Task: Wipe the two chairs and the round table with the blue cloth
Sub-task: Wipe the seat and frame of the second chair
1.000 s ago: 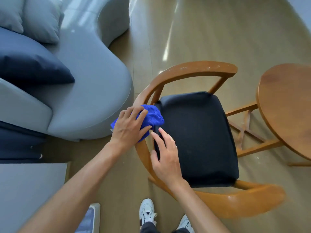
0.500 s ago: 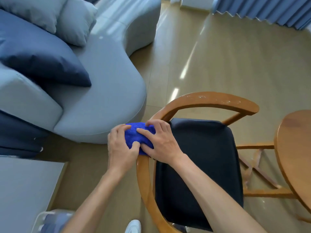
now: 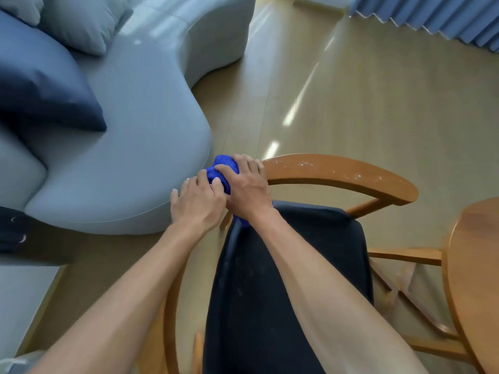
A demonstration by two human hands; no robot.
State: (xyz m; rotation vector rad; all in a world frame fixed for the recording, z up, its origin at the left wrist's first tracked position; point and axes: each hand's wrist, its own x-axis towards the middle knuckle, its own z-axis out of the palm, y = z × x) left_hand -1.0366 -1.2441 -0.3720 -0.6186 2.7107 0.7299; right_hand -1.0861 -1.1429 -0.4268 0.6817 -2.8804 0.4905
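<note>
A wooden chair (image 3: 337,174) with a curved backrest rail and a black seat cushion (image 3: 318,252) stands in front of me. The bunched blue cloth (image 3: 222,164) sits on the left bend of the rail. My right hand (image 3: 247,188) lies over the cloth from the right and grips it. My left hand (image 3: 198,202) presses against the cloth from the left with its fingers curled onto it. The rail to the right of my hands carries white specks. The round wooden table (image 3: 472,279) shows at the right edge. No second chair is in view.
A grey-blue sofa (image 3: 129,136) with a dark blue cushion (image 3: 48,101) and light cushions stands close on the left, almost touching the chair. Wooden floor (image 3: 351,98) stretches beyond the chair to blue curtains (image 3: 432,14) at the top right. A grey surface (image 3: 19,300) lies at lower left.
The right hand left the seat edge and joined the left hand on the cloth. Both hands and the cloth have slid further along the rail toward its bend. The camera tilted up.
</note>
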